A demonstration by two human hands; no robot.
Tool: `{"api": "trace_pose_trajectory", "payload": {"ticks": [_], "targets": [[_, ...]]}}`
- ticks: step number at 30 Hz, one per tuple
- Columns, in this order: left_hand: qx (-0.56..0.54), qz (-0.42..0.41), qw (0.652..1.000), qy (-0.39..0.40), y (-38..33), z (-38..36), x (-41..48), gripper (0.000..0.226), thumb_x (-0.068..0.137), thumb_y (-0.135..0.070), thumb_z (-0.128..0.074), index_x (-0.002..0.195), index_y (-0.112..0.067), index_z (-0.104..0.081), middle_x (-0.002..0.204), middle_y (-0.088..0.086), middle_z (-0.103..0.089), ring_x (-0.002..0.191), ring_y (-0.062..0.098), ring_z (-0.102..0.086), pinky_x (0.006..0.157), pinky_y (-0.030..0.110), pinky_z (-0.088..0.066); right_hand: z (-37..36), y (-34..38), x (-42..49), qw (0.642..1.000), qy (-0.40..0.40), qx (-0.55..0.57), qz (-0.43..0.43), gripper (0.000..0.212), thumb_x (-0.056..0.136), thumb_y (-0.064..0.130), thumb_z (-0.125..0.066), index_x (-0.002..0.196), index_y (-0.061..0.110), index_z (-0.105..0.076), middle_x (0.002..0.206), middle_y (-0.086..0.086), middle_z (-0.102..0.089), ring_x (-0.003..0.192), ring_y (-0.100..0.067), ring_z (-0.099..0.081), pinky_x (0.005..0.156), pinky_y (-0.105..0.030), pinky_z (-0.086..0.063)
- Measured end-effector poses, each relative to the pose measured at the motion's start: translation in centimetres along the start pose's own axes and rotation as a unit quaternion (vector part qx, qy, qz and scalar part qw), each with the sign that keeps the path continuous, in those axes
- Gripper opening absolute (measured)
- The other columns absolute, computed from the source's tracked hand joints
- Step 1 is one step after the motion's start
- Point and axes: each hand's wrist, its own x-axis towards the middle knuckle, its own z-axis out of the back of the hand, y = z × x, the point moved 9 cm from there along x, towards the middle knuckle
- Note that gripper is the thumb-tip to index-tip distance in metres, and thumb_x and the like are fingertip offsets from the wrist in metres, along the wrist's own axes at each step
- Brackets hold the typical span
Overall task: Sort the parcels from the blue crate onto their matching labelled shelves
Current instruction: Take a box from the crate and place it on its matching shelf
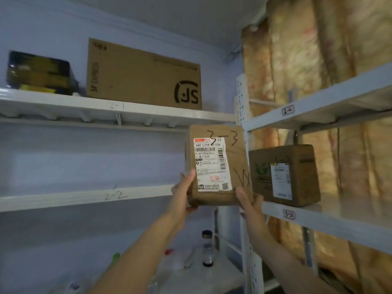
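From the head view, both hands hold a brown parcel upright in the air, in front of the corner where two white shelf units meet. The left hand clasps its lower left edge, thumb on the front; the right hand pinches the lower right corner. "3-3" is handwritten above its white shipping label. To the right, another box sits on the shelf marked 3-2. An SF carton stands on shelf 2-1
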Motion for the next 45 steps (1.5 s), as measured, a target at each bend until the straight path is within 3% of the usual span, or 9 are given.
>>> {"api": "trace_pose_trajectory", "payload": {"ticks": [4,8,13,17,22,27,30,40,45], "targets": [[0.051,-0.035,0.997,0.040,-3.7,-3.3,3.0,0.038,0.088,-0.061,-0.039,0.101,-0.036,-0.063,0.092,-0.016,-0.070,0.094,0.006,-0.059,0.077,0.031,-0.046,1.7,4.4,3.5,0.992,0.014,-0.115,0.057,0.053,0.089,0.041,-0.058,0.134,0.026,-0.035,0.119,0.015,-0.055,0.118,-0.010,-0.051,0.105,-0.033,-0.041],[0.083,-0.077,0.993,0.042,-5.7,-5.7,5.5,0.047,0.098,-0.052,-0.025,0.133,-0.026,-0.043,0.114,-0.007,-0.064,0.084,0.000,-0.059,0.070,0.027,-0.049,2.2,7.2,5.6,0.975,0.027,-0.207,0.081,0.058,0.092,0.050,-0.048,0.144,0.030,-0.031,0.126,0.016,-0.056,0.124,-0.013,-0.049,0.112,-0.043,-0.035],[-0.021,-0.077,0.996,0.038,-5.1,-7.4,5.6,0.048,0.091,-0.032,-0.056,0.129,-0.017,-0.031,0.110,0.006,-0.063,0.071,0.007,-0.070,0.055,0.020,-0.056,3.1,9.6,4.0,0.959,-0.005,-0.260,0.116,0.062,0.097,0.041,-0.044,0.150,0.025,-0.018,0.142,0.001,-0.050,0.130,-0.018,-0.047,0.112,-0.046,-0.035],[0.096,-0.062,0.985,0.128,-2.4,-10.4,4.4,0.081,0.072,-0.017,-0.077,0.139,-0.020,-0.032,0.137,0.007,-0.049,0.124,0.022,-0.049,0.104,0.042,-0.043,6.9,10.2,0.8,0.930,-0.070,-0.343,0.113,0.062,0.095,0.047,-0.045,0.149,0.030,-0.019,0.132,0.005,-0.058,0.119,-0.018,-0.057,0.102,-0.036,-0.043],[0.069,-0.102,0.973,0.196,-1.8,-16.3,0.7,0.047,0.080,-0.001,-0.068,0.115,-0.029,-0.052,0.109,-0.009,-0.065,0.112,0.017,-0.059,0.088,0.026,-0.049,12.3,14.4,-3.0,0.875,-0.163,-0.432,0.147,0.062,0.094,0.048,-0.047,0.148,0.033,-0.021,0.142,-0.001,-0.047,0.128,-0.022,-0.046,0.099,-0.032,-0.038],[0.095,-0.158,0.961,0.206,-1.1,-22.8,-3.7,0.050,0.084,-0.013,-0.068,0.130,-0.014,-0.047,0.115,-0.002,-0.060,0.107,0.018,-0.057,0.077,0.021,-0.051,17.5,19.3,-8.3,0.802,-0.221,-0.541,0.124,0.068,0.091,0.051,-0.047,0.149,0.032,-0.019,0.141,-0.003,-0.048,0.126,-0.027,-0.048,0.099,-0.046,-0.045],[0.081,-0.181,0.950,0.243,-0.2,-27.3,-7.5,0.050,0.085,-0.015,-0.067,0.130,-0.009,-0.045,0.120,0.002,-0.061,0.111,0.023,-0.057,0.087,0.034,-0.052,20.8,21.8,-13.1,0.776,-0.259,-0.565,0.106,0.067,0.092,0.045,-0.051,0.150,0.027,-0.021,0.135,-0.004,-0.053,0.121,-0.025,-0.052,0.095,-0.042,-0.047],[-0.066,-0.196,0.891,0.405,-1.8,-42.5,-23.7,0.042,0.091,-0.006,-0.057,0.131,-0.011,-0.047,0.110,-0.004,-0.059,0.098,0.012,-0.054,0.069,0.004,-0.046,28.7,35.4,-29.8,0.623,-0.384,-0.681,0.037,0.062,0.089,0.041,-0.058,0.145,0.033,-0.034,0.129,-0.005,-0.060,0.111,-0.028,-0.059,0.093,-0.039,-0.047],[-0.068,-0.208,0.880,0.422,-4.4,-46.9,-28.2,0.042,0.092,-0.003,-0.054,0.132,-0.009,-0.044,0.122,0.007,-0.061,0.109,0.022,-0.055,0.087,0.027,-0.045,30.7,40.4,-33.3,0.599,-0.403,-0.692,0.010,0.055,0.090,0.036,-0.059,0.141,0.026,-0.041,0.130,-0.006,-0.061,0.109,-0.029,-0.062,0.094,-0.042,-0.048]]}}
